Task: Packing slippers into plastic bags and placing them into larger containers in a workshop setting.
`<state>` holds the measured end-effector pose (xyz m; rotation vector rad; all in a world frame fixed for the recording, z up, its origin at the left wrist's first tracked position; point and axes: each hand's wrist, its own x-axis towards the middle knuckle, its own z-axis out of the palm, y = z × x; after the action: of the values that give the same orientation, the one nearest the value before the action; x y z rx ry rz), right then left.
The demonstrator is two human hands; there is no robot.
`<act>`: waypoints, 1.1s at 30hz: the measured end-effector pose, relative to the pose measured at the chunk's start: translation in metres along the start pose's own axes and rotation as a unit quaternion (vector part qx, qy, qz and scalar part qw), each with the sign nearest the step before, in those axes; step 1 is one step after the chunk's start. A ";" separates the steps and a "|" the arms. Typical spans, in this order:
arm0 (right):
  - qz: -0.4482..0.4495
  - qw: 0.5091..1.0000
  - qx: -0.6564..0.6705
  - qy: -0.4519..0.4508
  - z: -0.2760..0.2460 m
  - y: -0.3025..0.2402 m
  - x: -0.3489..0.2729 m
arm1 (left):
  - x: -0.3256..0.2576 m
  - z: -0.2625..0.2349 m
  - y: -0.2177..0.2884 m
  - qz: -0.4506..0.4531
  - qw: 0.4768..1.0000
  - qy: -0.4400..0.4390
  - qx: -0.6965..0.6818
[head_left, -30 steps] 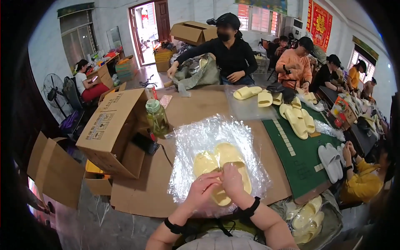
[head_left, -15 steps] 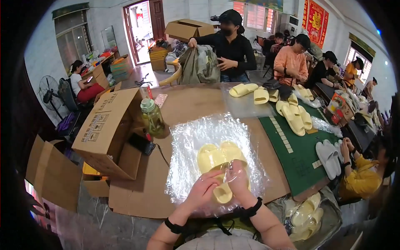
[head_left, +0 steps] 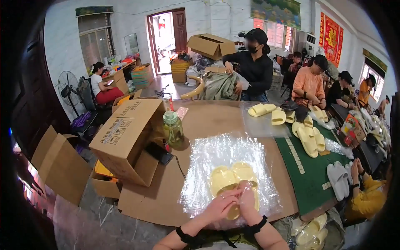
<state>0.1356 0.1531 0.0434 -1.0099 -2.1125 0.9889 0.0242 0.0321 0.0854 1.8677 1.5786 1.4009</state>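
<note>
A pair of pale yellow slippers lies side by side, soles down, with clear film over them. Under them is a shiny stack of clear plastic bags. My left hand and my right hand meet over the near part of the slippers. Both are closed, pinching the thin edge of a clear plastic bag, and partly cover the slippers. A dark band circles each wrist.
An open carton, a green bottle and a black phone stand left. More yellow slippers lie right on a green mat. Slippers fill a sack by the table's right edge. Co-workers sit and stand around.
My view has swung, so the scene sits lower and further right. My hands have come together over the slippers. Across the table, a person's grip on the grey-green sack has lowered.
</note>
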 end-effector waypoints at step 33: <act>-0.169 0.982 -0.075 -0.028 -0.028 -0.013 -0.001 | -0.034 -0.045 -0.006 -0.141 0.963 0.126 0.192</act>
<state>0.1522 0.1564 0.0692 -0.6642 -2.3344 0.7076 -0.0134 -0.0107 0.0861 1.6052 2.2799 1.3155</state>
